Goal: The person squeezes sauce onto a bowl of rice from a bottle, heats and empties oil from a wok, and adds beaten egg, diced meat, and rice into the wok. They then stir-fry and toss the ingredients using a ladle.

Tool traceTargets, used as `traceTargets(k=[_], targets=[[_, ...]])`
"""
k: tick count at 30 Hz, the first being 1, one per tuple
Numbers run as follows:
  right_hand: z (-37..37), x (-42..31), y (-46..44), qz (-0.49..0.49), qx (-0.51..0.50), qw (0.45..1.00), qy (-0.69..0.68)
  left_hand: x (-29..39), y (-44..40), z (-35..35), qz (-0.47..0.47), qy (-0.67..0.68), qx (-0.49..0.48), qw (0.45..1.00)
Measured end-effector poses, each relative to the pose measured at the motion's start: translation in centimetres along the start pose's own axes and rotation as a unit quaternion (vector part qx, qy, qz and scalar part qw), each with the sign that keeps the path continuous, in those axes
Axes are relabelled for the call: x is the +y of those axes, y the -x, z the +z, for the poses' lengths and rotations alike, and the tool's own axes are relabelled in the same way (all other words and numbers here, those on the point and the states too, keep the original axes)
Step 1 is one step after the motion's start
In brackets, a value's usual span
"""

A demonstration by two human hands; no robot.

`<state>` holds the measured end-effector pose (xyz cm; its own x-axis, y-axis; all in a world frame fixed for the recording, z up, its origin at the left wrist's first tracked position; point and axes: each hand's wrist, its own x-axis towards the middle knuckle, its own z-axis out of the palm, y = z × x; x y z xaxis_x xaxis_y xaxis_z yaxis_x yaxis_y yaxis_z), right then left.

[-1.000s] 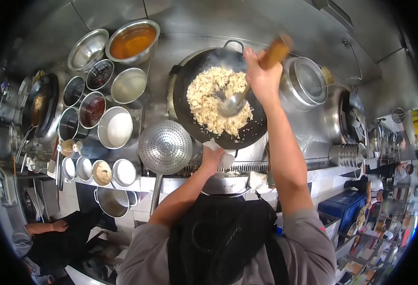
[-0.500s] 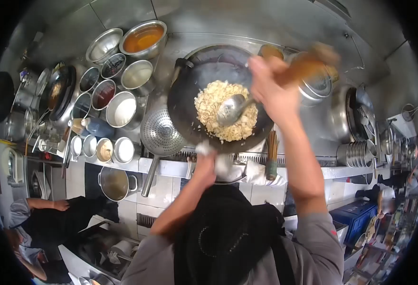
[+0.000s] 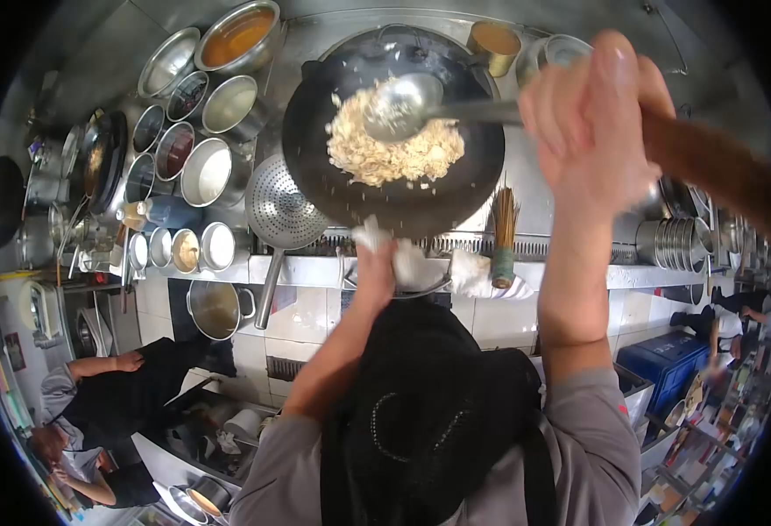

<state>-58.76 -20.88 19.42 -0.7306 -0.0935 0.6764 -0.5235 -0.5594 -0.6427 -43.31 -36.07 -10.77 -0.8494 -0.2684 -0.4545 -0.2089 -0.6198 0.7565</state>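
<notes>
The black wok [image 3: 315, 180] is tilted and holds a mound of fried rice [image 3: 394, 158], with some loose grains around it. My left hand [image 3: 375, 272] is closed on a white cloth [image 3: 416, 266] at the wok's near edge; the grip on the rim is hidden by the cloth. High on the right, my right hand [image 3: 591, 131] is wrapped round the ladle's handle near its wooden end. The metal ladle [image 3: 407, 105] has its bowl over the far part of the rice.
A perforated strainer [image 3: 285, 202] lies left of the wok. Beyond it stand bowls of sauces and seasonings [image 3: 206, 171]. A bamboo brush [image 3: 504, 237] and stacked metal cups [image 3: 675, 245] are on the right. Another person's arm [image 3: 105, 366] shows at the lower left.
The ladle and my right hand have risen toward the camera. The wok has tilted, and the rice has shifted toward its far side. The brush, earlier hidden behind my arm, now shows.
</notes>
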Motion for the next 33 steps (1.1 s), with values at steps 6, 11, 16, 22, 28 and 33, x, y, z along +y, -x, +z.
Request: traceTargets(k=[6,11,16,22,28,33], targets=[[-0.4,16.5,4.5,0.142,0.049,0.922,0.358,0.1,-10.9,0.7,-0.071,-0.024,0.026,0.997],[0.2,14.1,7.4,0.096,0.007,0.929,0.358,-0.5,-11.2,0.7,0.01,0.029,-0.061,0.998],[-0.6,15.3,3.2,0.191,0.074,0.905,0.372,-1.8,-13.4,-0.4,-0.029,-0.033,-0.038,0.998],[-5.7,9.8,8.0,0.207,0.113,0.942,0.24,-0.8,-12.5,-0.5,-0.051,-0.049,-0.047,0.996],[-5.0,10.1,1.1,0.092,0.145,0.919,0.355,0.8,-12.3,0.1,-0.097,-0.05,-0.047,0.993],[-6.3,17.3,1.5,0.035,0.244,0.953,0.176,0.2,-13.0,-0.4,-0.074,-0.056,-0.052,0.994]])
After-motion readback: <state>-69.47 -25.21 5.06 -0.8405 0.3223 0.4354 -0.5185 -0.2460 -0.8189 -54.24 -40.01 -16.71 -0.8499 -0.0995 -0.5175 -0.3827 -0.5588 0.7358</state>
